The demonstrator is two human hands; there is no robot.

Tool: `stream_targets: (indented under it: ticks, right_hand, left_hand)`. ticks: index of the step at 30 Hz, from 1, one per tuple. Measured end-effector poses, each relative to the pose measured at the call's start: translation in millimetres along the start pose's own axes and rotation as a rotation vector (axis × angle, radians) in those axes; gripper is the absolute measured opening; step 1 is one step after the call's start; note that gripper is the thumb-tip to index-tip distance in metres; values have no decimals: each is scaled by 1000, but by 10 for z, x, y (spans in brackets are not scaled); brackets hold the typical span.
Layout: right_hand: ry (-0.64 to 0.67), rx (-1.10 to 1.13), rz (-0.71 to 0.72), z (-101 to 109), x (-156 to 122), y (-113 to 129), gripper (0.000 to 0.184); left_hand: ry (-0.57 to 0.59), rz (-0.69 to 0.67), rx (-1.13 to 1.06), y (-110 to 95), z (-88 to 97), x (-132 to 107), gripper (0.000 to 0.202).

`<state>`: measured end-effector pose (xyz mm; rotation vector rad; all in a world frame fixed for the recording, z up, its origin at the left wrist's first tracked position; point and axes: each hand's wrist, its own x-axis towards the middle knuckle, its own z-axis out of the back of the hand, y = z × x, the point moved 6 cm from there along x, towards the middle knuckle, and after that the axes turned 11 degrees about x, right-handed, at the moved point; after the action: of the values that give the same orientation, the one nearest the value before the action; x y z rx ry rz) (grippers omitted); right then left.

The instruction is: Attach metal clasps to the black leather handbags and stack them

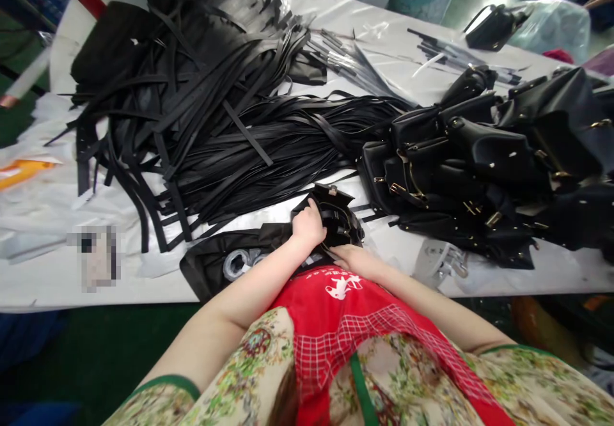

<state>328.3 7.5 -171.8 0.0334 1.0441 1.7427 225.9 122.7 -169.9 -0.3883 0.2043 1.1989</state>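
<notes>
A small black leather bag [336, 218] with gold fittings lies at the table's near edge, right in front of me. My left hand [308, 224] is closed on its left rim, fingers curled into the opening. Beside it, my right hand [357, 261] rests against the bag's lower right side with the fingers tucked under the bag, mostly hidden. A red apron [336, 323] covers my front just below both hands.
A big heap of black leather straps [215, 106] fills the table's left and middle. Piled black bags [480, 164] with gold buckles lie on the right. A black dust bag [225, 263] sits left of my hands, a white metal tool [439, 260] to the right.
</notes>
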Motion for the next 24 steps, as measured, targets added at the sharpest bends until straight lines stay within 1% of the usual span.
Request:
stream_targets:
  ticks: [2,4,5,8,11,15,18,20,22,24]
  right_hand:
    - [-62,-79,-20,56,-125,-47,37]
    - [-140,-175,-38,124,-237,-83,38]
    - [-183,-214,-51,161,-285,-100,39]
    - [-286,-274,-77,248,-369,-130,41]
    - [-333,-291,-68,301,-358,-117,38]
    - [-336,-289,-65,357,-282,-69,35]
    - [-270,-292,-46,355,-225,7,37]
    - [-233,-296,-32,345,-194,80,39]
    - [-221,-296,-25,339,-173,152,41]
    - [-206,-287,-25,317,-160,204,38]
  left_hand:
    - [-27,13,-35,-11,-14,74,70]
    - [-48,46,-90,48,-8,126,51]
    - [-57,74,-116,100,1,142,45]
    - [-90,134,-186,262,32,150,39]
    - [-107,138,-252,358,22,103,39]
    - [-129,171,-311,477,4,18,38]
    - [-144,268,-345,667,52,27,36]
    - [-179,343,-367,822,125,90,36]
    - [-220,412,-488,967,179,190,36]
    - [-240,456,-672,1070,179,307,29]
